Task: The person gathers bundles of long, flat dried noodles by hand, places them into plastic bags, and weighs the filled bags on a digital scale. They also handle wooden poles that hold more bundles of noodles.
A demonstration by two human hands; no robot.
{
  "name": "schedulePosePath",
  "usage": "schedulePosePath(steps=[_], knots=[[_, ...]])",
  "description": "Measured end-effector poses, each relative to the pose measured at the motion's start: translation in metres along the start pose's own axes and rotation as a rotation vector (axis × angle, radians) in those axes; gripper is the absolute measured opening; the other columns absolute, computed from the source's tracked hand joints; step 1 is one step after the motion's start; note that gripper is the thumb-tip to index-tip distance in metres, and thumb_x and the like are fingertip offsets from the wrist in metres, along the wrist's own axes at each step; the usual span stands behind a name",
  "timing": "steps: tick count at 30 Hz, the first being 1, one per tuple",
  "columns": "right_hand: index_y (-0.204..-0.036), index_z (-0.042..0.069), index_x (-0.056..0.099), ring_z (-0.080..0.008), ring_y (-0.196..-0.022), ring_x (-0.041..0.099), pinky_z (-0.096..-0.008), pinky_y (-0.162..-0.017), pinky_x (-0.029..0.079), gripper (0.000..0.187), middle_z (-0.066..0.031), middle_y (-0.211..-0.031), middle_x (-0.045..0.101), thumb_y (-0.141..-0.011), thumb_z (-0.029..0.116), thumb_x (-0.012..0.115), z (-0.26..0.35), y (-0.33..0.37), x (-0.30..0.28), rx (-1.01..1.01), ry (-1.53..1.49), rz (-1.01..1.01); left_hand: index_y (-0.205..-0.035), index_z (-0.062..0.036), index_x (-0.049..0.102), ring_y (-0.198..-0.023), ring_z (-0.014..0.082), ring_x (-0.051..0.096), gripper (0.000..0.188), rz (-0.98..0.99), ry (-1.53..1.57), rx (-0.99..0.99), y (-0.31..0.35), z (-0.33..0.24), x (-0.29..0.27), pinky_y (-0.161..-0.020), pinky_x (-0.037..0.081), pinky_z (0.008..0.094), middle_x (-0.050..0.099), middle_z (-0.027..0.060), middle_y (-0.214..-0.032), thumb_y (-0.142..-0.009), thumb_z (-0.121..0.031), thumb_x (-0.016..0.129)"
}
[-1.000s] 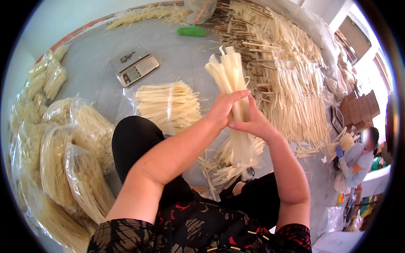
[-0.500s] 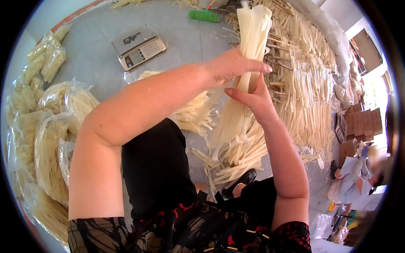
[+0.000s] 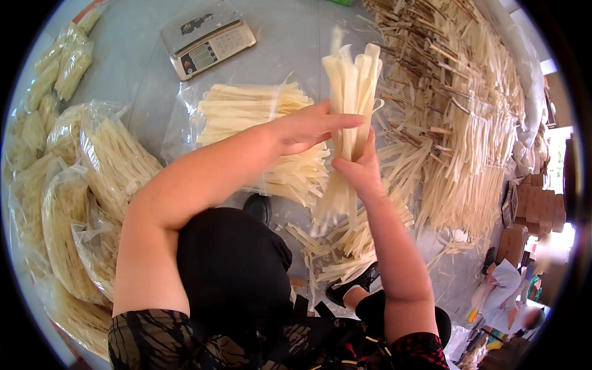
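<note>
A bundle of pale, flat dried noodle strips point(image 3: 353, 83) stands nearly upright in front of me, its lower ends smeared by motion. My right hand point(image 3: 362, 169) grips it from below and the right, thumb across the strips. Higher up, my left hand point(image 3: 313, 126) closes round the bundle from the left, one digit lying across its front and the others partly hidden. Beneath my left forearm lies a wide pile of similar strips point(image 3: 253, 102) on a clear plastic sheet point(image 3: 179, 126). More loose strips point(image 3: 357, 243) are heaped on the floor below my right hand.
A digital scale point(image 3: 209, 46) sits on the grey floor point(image 3: 132, 68) at the far left. Filled clear bags of noodles point(image 3: 71, 222) crowd the left side. Long rows of strips with sticks point(image 3: 462, 123) spread along the right. Another person point(image 3: 502, 293) sits at the far right, near cardboard boxes point(image 3: 539, 203).
My hands and the bundle have come lower and slightly left in view. The view has shifted, so the noodle pile on the plastic sheet shows more fully and the green broom head has nearly left the top.
</note>
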State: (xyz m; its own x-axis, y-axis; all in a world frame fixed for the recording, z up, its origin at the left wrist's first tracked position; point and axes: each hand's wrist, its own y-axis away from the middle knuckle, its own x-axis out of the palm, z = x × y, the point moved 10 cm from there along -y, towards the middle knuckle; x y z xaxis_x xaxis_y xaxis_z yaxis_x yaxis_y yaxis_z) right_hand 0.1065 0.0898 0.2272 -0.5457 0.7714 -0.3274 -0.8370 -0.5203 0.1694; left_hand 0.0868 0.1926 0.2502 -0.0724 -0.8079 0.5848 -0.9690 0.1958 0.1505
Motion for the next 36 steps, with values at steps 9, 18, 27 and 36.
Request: schedulePosePath(steps=[9,18,27,36], knots=[[-0.143,0.007,0.026,-0.0305,-0.102,0.060,-0.0376,-0.089,0.048,0.093,-0.0197,-0.112,0.060,-0.061,0.007,0.069,-0.026,-0.030,0.006,-0.032,0.234,0.138,-0.115,-0.0020,0.056,-0.093,0.0231,0.062,0.045,-0.774,-1.485,-0.092,0.076,0.044,-0.183,-0.077,0.051,0.0376,0.061,0.0060,-0.106,-0.084,-0.033,0.068],[-0.145,0.017,0.025,-0.0378,-0.100,0.061,-0.0437,-0.084,0.050,0.090,-0.0218,-0.109,0.059,-0.066,0.010,0.066,-0.084,-0.020,0.057,-0.008,1.074,0.567,-0.114,-0.0061,0.061,-0.061,0.0044,0.051,0.029,-0.744,0.268,0.178,0.113,0.066,-0.232,-0.058,0.047,0.0249,0.056,-0.0037,-0.076,-0.086,-0.011,0.061],[-0.146,0.016,0.027,-0.0374,-0.099,0.060,-0.0437,-0.082,0.050,0.090,-0.0201,-0.107,0.059,-0.065,0.006,0.065,-0.001,-0.053,0.102,-0.228,1.089,0.668,-0.121,-0.0033,0.058,-0.069,0.0068,0.054,0.034,-0.619,-0.325,0.020,0.110,0.028,-0.146,-0.064,0.049,0.0255,0.056,-0.0017,-0.084,-0.090,-0.016,0.061],[-0.144,0.013,0.031,-0.0266,-0.090,0.058,-0.0380,-0.076,0.048,0.077,-0.0137,-0.105,0.057,-0.075,0.009,0.062,-0.041,-0.010,0.183,-0.434,1.223,0.576,-0.120,-0.0047,0.060,-0.067,0.0088,0.057,0.034,-0.843,0.001,-0.019,0.134,0.051,-0.195,-0.063,0.051,0.0257,0.059,0.0011,-0.082,-0.086,-0.009,0.063]])
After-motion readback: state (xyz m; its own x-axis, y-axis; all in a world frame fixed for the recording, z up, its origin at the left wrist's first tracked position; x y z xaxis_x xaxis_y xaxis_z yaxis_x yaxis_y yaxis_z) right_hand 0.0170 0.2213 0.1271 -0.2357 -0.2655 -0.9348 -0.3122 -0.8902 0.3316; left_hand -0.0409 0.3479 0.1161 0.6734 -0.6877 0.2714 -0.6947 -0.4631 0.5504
